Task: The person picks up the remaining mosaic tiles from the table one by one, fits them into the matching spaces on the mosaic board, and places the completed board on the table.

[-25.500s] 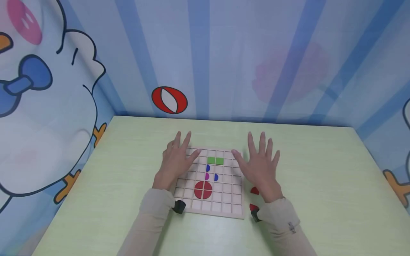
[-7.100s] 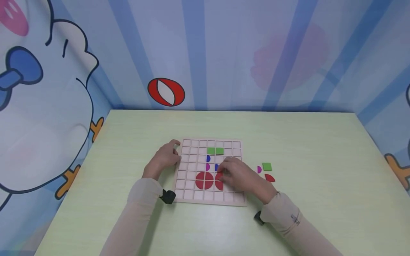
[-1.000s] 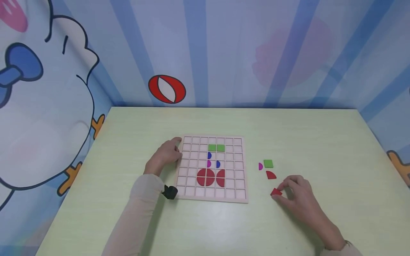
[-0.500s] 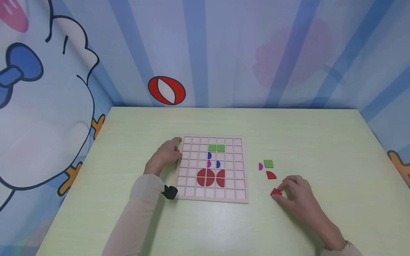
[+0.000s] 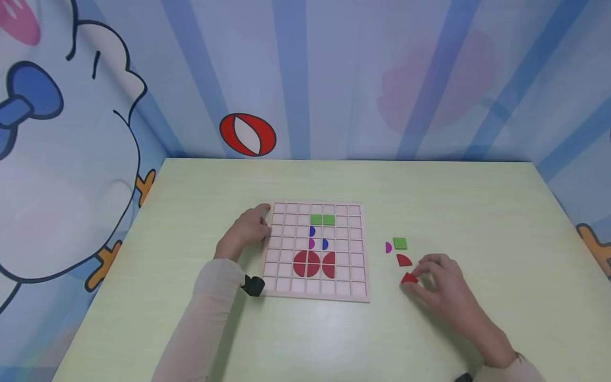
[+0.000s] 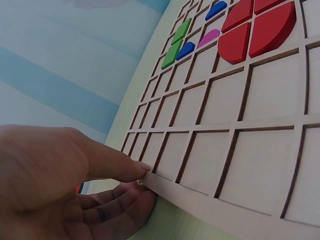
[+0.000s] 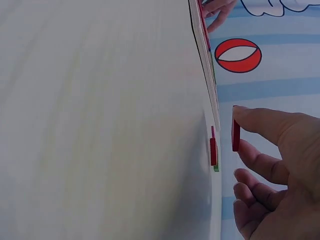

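Observation:
My left hand (image 5: pixel 243 231) grips the left edge of a pale wooden grid board (image 5: pixel 334 298); in the left wrist view the thumb (image 6: pixel 117 162) lies on the rim and the other fingers curl beside it. To the right of the board, my right hand (image 5: pixel 444 289) pinches a red quarter-circle tile (image 5: pixel 409 278) between thumb and fingers. The right wrist view has this tile (image 7: pixel 236 128) held clear of the tabletop. Set in the board are a red circle (image 5: pixel 306 263) of quarter tiles, a red half circle (image 5: pixel 329 265), two green squares (image 5: pixel 322 219), and small blue (image 5: pixel 325 244) and magenta (image 5: pixel 312 243) half circles.
Beyond the right hand lie a loose red quarter tile (image 5: pixel 404 260), a green square (image 5: pixel 400 243) and a magenta half circle (image 5: pixel 389 248). The light green table (image 5: pixel 468 212) meets a blue striped backdrop (image 5: pixel 343 95) at the back.
Over the last half second my right hand has moved slightly away from me with the red tile. Seven seconds ago it was over the board at the red half circle. The left hand keeps its place.

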{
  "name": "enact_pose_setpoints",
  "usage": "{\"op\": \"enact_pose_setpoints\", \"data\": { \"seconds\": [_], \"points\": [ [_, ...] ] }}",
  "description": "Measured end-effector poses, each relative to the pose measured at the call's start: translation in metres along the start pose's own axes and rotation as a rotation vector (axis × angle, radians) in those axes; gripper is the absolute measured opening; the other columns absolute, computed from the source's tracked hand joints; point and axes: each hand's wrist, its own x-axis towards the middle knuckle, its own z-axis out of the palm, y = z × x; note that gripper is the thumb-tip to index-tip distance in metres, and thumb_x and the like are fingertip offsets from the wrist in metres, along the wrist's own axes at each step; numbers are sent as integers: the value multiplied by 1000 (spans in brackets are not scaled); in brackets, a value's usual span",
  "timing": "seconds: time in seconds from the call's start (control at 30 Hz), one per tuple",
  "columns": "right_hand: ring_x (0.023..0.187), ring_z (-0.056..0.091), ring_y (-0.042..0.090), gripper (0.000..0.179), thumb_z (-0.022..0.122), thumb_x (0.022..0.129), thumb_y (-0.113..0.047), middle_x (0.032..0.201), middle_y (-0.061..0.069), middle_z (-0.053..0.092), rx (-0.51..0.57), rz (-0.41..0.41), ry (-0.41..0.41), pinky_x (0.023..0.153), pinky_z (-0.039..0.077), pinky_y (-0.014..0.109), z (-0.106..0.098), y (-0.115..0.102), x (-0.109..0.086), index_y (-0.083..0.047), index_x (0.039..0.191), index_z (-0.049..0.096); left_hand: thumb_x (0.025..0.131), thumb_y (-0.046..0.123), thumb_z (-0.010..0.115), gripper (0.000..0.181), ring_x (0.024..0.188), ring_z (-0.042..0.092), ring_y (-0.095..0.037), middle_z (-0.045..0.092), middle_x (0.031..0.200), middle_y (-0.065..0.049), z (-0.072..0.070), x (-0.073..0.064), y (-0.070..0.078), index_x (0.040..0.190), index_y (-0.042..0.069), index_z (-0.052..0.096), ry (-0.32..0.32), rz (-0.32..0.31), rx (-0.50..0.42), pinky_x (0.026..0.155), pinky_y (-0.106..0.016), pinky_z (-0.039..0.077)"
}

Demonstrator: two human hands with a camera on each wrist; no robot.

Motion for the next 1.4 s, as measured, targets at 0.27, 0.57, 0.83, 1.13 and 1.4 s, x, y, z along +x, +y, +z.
{"op": "enact_pose_setpoints", "data": {
  "seconds": [0.27,0.57,0.83,1.13,1.4],
  "points": [
    [105,46,29,20,82,72,-14,108,10,55,31,-52,-8,86,40,47,-2,-15,15,-9,85,67,90,13,56,63,87,51,-23,54,100,-10,1,1,1,148,15,32,4,-8,-1,71,-33,39],
    [100,44,21,20,81,74,-21,106,6,54,7,-100,-77,77,44,36,-2,-35,38,-14,86,67,91,14,56,64,90,51,-24,54,104,-11,0,0,2,149,16,31,-2,-14,-10,73,-34,39],
    [106,42,19,19,80,77,-26,111,3,54,7,-133,-178,74,48,31,0,-46,54,-18,87,66,91,14,56,64,92,51,-24,53,106,-11,1,3,0,149,18,31,-9,-30,-11,73,-34,39],
    [111,44,21,19,80,75,-25,114,3,55,-14,-146,-286,86,50,38,13,-55,65,-20,86,65,90,12,55,65,92,50,-25,53,107,-11,2,3,2,150,19,30,-24,-46,-16,74,-35,40],
    [112,46,20,20,81,75,-28,114,0,55,-15,-170,-340,88,50,36,24,-63,72,-22,86,65,90,12,54,65,97,50,-26,52,114,-12,2,3,2,150,18,29,-14,-46,-4,81,-38,42]
  ]
}}
